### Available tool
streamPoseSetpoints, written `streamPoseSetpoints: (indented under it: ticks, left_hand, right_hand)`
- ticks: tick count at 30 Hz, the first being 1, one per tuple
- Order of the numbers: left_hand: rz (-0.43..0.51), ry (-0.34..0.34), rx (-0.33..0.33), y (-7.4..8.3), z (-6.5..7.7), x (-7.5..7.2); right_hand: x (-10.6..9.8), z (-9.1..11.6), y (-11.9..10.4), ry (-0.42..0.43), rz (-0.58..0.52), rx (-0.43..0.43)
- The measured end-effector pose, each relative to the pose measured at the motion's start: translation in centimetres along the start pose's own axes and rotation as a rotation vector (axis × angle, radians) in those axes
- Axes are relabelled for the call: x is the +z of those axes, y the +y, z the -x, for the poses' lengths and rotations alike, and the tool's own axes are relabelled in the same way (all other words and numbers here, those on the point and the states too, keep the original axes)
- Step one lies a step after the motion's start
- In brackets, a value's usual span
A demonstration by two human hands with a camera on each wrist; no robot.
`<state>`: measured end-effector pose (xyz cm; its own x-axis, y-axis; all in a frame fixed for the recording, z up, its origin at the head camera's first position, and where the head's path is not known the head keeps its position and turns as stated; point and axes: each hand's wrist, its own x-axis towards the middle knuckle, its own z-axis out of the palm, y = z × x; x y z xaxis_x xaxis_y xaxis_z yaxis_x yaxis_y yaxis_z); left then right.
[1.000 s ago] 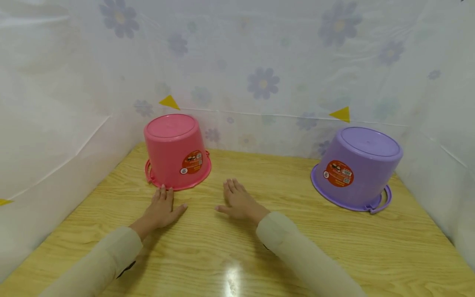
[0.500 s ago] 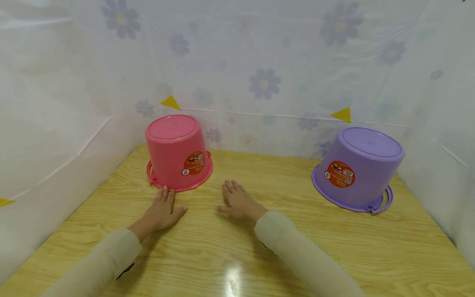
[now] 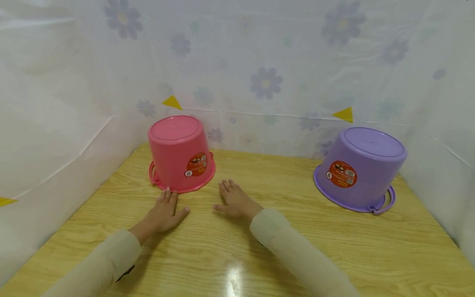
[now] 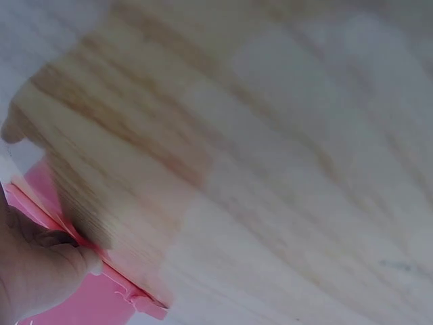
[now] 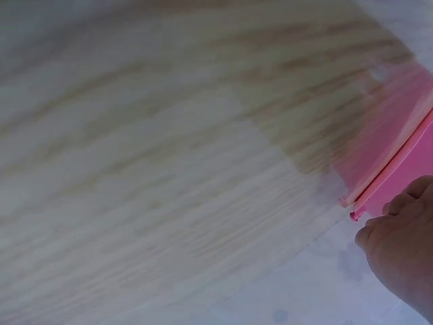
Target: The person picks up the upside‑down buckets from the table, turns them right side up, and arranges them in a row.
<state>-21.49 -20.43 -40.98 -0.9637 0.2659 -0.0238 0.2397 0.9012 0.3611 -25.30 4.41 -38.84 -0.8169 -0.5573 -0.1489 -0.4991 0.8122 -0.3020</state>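
Observation:
In the head view an upside-down pink bucket (image 3: 178, 156) stands at the back left of the wooden table (image 3: 193, 255), with a round red label on its side. My left hand (image 3: 161, 212) lies palm down with straight fingers, its fingertips at the bucket's front rim; whether they touch it I cannot tell. To the right of that bucket, my right hand (image 3: 236, 201) rests with fingers extended, apart from the rim. Both wrist views show part of the pink bucket beyond the hand. Neither hand holds anything.
A purple bucket (image 3: 361, 171), also upside down, stands at the right with its handle lying by the rim. White flowered sheeting (image 3: 237, 49) encloses the back and sides. Yellow triangles (image 3: 172, 102) mark the sheeting.
My right hand has slid slightly left, nearer the pink bucket. The left hand keeps its place by the rim. The head view has shifted slightly, and neither bucket has visibly moved.

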Motion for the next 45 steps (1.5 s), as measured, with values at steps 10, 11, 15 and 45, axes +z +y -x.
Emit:
streamPoseSetpoints:
  ticks: [10, 11, 15, 45]
  left_hand:
    - [0.009, 0.002, 0.014, 0.4, 0.4, 0.2]
    - [0.011, -0.001, 0.015, 0.4, 0.5, 0.2]
    - [0.013, -0.018, 0.012, 0.5, 0.6, 0.3]
    - [0.016, -0.006, 0.060, 1.3, 1.6, 0.6]
  right_hand:
    - [0.4, -0.3, 0.0, 0.001, 0.000, 0.012]
    - [0.4, -0.3, 0.0, -0.001, 0.002, 0.013]
    - [0.4, -0.3, -0.1, -0.007, 0.001, 0.020]
    - [0.5, -1.2, -0.3, -0.034, -0.002, 0.034]
